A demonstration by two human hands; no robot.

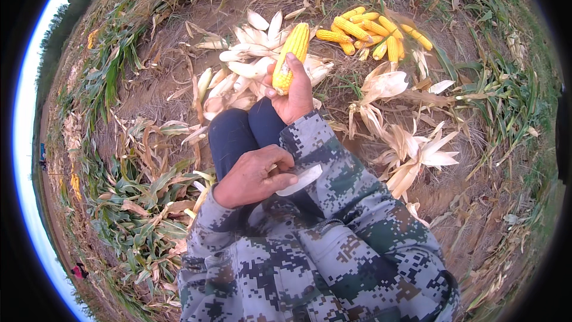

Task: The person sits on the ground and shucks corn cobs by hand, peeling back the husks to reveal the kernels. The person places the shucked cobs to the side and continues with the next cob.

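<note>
A husked yellow corn cob (294,53) points upward in my right hand (295,98), whose fingers wrap round its lower end. A few pale spots mark the kernels near the grip. My left hand (256,176) is closed in front of my body, just above my lap. Between its thumb and fingers is a flat whitish strip (302,180), its kind unclear, with its free end reaching toward my right sleeve. Beyond my knees lies a heap of corn ears in pale husks (250,59). Bare yellow cobs (363,30) are piled to its right.
Loose dry husks (417,149) lie on the soil to my right. Green and dry corn stalks (134,214) cover the ground on my left, with more stalks (500,101) along the right side. My bent knees (232,137) stand right before the husk-covered ears.
</note>
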